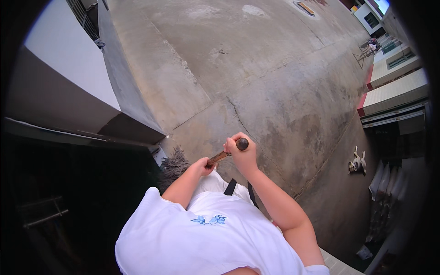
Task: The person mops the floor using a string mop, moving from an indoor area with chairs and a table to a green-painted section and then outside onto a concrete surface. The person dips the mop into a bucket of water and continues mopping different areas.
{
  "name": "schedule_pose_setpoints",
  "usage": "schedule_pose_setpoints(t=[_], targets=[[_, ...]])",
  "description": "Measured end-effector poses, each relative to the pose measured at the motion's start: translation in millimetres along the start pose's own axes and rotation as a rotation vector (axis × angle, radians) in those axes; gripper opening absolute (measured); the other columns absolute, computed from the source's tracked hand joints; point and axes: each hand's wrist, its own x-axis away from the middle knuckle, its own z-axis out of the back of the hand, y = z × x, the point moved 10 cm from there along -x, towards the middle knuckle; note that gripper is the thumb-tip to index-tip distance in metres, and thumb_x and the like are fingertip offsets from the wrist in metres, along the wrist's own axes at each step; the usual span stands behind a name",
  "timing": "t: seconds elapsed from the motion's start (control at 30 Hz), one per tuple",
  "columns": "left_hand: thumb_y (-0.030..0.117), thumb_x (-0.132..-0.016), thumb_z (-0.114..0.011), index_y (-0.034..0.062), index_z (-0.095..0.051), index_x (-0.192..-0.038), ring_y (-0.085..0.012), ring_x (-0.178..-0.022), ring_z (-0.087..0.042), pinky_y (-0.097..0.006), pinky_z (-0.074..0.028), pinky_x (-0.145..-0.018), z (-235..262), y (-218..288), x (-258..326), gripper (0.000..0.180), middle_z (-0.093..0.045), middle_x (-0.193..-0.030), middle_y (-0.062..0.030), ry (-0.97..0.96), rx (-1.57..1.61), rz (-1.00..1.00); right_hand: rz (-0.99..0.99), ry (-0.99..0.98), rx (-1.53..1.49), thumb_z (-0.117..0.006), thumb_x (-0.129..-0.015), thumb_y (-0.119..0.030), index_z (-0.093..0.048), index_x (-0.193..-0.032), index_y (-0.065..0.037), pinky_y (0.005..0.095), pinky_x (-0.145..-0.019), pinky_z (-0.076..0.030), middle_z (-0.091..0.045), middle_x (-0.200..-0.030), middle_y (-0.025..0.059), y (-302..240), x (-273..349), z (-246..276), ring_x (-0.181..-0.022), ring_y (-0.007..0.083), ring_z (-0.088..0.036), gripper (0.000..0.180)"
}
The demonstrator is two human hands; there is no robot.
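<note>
Both hands grip a mop by its dark wooden handle point(219, 159). My right hand point(240, 153) is closed around it near the rounded top end, which points up toward me. Lower on the handle, and further left, my left hand point(204, 166) is wrapped around it. A shaggy grey mop head point(175, 166) shows beyond my left forearm, low by the doorway corner. My body and left arm hide the stretch of handle between that hand and the mop head.
Cracked, stained concrete point(275, 91) spreads out ahead. A white-and-grey wall point(73, 59) stands at left, beside a dark opening. To the right, a black-and-white dog point(357, 161) lies near clear plastic-wrapped items point(384, 183). A metal-framed rack point(364, 54) stands farther off.
</note>
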Motion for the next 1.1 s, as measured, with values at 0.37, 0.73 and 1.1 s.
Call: schedule_pose_setpoints(t=[0.37, 0.73, 1.1], targets=[[0.009, -0.08, -0.051, 0.0038, -0.049, -0.074, -0.0144, -0.056, -0.056, -0.024, -0.052, -0.053, -40.1, 14.1, -29.1, 0.008, -0.055, -0.068, -0.0044, -0.074, 0.154, -0.247, 0.027, -0.45, 0.027, -0.062, -0.08, -0.008, -0.053, -0.07, -0.003, 0.0223, -0.055, -0.041, -0.055, -0.063, 0.001, 4.1, -60.2, 34.7, -0.06, 0.0065, -0.049, 0.014], [0.012, -0.079, -0.047, 0.0069, -0.047, -0.071, -0.0162, -0.055, -0.054, -0.026, -0.051, -0.052, -194.7, 14.6, -73.0, 0.009, -0.052, -0.064, -0.0033, -0.131, 0.135, -0.323, 0.139, -0.531, 0.117, -0.06, -0.078, -0.003, -0.055, -0.067, -0.001, 0.023, -0.058, -0.042, -0.059, -0.066, 0.0038, -38.8, -136.6, 164.0, -0.062, 0.0082, -0.052, 0.012], [0.021, -0.081, -0.057, 0.009, -0.049, -0.078, -0.017, -0.067, -0.056, -0.032, -0.051, -0.062, -468.9, 33.9, -82.0, 0.015, -0.054, -0.072, -0.0043, -0.221, -0.266, -0.091, 0.323, -0.239, 0.268, -0.055, -0.073, 0.01, -0.047, -0.064, 0.0, 0.0298, -0.063, -0.047, -0.054, -0.058, 0.006, -100.1, -225.7, 252.2, -0.057, 0.0159, -0.053, 0.016]])
